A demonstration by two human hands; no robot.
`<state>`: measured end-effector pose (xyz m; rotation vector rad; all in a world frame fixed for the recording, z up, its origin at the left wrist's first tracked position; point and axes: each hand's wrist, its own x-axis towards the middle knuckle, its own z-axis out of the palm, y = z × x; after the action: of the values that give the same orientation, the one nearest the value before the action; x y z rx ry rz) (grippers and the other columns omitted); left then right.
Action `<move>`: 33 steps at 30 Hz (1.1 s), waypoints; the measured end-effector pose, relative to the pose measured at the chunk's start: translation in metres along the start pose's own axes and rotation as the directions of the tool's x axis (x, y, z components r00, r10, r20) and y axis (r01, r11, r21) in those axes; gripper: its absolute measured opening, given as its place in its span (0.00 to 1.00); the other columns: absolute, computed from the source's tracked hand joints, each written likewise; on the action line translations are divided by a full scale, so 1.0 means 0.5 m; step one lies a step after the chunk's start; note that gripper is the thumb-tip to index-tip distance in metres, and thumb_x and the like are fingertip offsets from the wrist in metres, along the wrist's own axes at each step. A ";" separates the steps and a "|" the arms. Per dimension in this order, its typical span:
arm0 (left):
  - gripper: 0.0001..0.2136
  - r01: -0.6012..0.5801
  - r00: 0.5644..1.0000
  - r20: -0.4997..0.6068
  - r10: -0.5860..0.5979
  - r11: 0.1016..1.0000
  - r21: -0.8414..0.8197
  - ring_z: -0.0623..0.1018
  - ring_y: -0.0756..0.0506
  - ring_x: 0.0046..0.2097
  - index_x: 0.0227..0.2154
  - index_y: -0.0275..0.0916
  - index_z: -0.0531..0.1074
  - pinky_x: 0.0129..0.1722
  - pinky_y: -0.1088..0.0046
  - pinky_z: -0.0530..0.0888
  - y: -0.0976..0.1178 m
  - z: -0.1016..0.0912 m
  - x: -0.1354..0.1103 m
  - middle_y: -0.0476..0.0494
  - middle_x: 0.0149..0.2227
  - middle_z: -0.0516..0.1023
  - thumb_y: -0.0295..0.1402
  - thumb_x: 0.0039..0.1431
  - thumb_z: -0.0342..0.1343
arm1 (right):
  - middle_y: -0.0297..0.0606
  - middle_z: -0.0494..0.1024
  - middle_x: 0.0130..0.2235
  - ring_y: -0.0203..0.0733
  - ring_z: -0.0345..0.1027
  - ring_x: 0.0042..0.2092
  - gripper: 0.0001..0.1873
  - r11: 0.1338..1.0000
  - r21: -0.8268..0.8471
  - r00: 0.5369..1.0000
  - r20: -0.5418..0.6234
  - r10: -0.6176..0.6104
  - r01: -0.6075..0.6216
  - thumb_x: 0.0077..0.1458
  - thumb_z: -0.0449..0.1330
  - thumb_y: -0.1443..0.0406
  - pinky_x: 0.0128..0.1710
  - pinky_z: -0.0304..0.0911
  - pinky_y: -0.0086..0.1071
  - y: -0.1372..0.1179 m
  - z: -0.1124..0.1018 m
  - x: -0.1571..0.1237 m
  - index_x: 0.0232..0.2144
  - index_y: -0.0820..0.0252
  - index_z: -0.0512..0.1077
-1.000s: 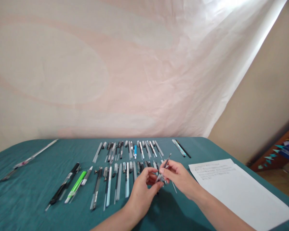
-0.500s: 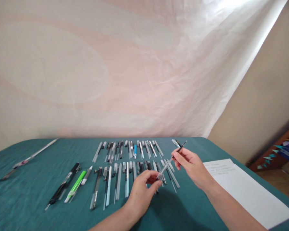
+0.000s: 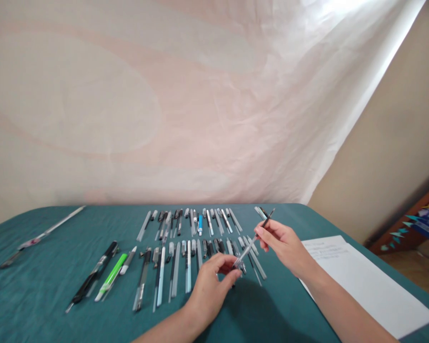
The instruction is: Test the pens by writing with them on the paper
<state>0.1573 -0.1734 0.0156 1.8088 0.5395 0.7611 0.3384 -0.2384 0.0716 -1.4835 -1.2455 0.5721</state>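
Note:
My right hand (image 3: 279, 245) pinches a slim pen refill (image 3: 265, 223) whose dark end points up and to the right. The see-through part of the refill slants down toward my left hand (image 3: 212, 283). There, thumb and fingers are closed on a clear pen barrel (image 3: 238, 263), partly hidden by the fingertips. The two pieces meet or overlap at my left fingertips; whether one is inside the other is too small to tell. Behind and beside my hands, several pen parts lie in rows, including a light blue pen barrel (image 3: 188, 271) and a blue pen piece (image 3: 200, 225).
On the green tablecloth (image 3: 32, 305) at left lie a long black pen (image 3: 95, 276), a bright green pen (image 3: 112, 276) and a thin wrapped stick (image 3: 50, 232). White paper sheets (image 3: 372, 290) lie at right. A pale curtain (image 3: 200, 119) hangs behind the table.
My right hand has shifted slightly, and the refill has moved a little down and left toward my left hand. It now lines up more closely with the barrel there.

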 end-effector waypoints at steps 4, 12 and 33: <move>0.07 0.000 1.000 0.010 0.000 1.000 0.018 0.73 0.48 0.34 0.32 0.39 0.72 0.36 0.75 0.69 -0.002 0.000 0.001 0.47 0.32 0.73 0.28 0.50 0.52 | 0.31 0.65 0.22 0.32 0.59 0.24 0.16 1.000 -0.017 0.997 0.073 0.024 -0.023 0.50 0.55 0.53 0.24 0.57 0.26 -0.001 0.010 -0.004 0.29 0.62 0.68; 0.07 -0.010 1.000 -0.016 0.010 1.000 0.003 0.73 0.49 0.34 0.32 0.39 0.72 0.35 0.75 0.70 -0.004 0.000 0.004 0.47 0.32 0.73 0.27 0.50 0.52 | 0.31 0.67 0.24 0.32 0.58 0.25 0.18 0.999 -0.035 0.982 0.183 0.048 -0.042 0.51 0.54 0.53 0.25 0.57 0.26 0.007 0.026 -0.008 0.33 0.62 0.71; 0.07 0.027 0.997 -0.077 -0.025 0.999 0.021 0.74 0.48 0.36 0.35 0.38 0.70 0.38 0.73 0.70 0.000 0.000 0.004 0.46 0.33 0.75 0.30 0.53 0.51 | 0.38 0.74 0.31 0.39 0.67 0.32 0.11 0.848 -0.530 0.996 0.070 0.058 -0.012 0.50 0.52 0.64 0.34 0.61 0.31 0.216 -0.053 0.053 0.33 0.62 0.72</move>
<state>0.1585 -0.1721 0.0158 1.7949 0.6221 0.8121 0.4124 -0.2133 -0.0115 -1.9598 -1.5252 0.3221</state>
